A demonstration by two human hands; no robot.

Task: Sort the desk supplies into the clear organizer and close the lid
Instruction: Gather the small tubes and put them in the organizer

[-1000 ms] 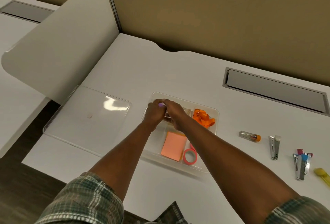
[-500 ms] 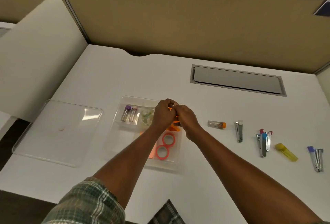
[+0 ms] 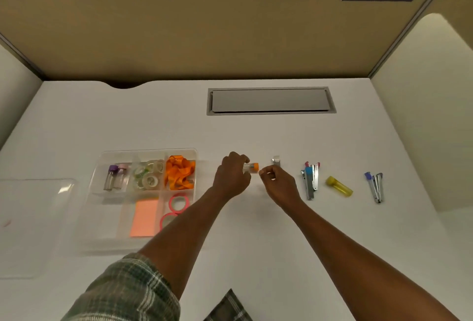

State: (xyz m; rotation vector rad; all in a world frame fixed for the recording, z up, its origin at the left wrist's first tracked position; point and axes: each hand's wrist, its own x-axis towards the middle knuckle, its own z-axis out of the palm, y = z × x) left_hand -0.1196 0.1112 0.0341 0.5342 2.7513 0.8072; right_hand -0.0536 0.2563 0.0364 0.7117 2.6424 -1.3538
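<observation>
The clear organizer lies at the left of the desk. It holds two vials, clear tape rolls, orange ribbon, pink tape rings and an orange sticky pad. Its clear lid lies flat to its left. Right of the organizer, my left hand grips an orange-capped vial on the desk. My right hand is curled just beside it, covering the near end of a small silver stapler; whether it holds the stapler is hidden.
Further right on the desk lie a blue and pink pair of staplers, a yellow vial and a purple-tipped stapler. A grey cable hatch sits at the back. Tan partition walls enclose the desk.
Both hands left the organizer and moved right to the loose items. My left hand took hold of the orange-capped vial. The view swung to the right.
</observation>
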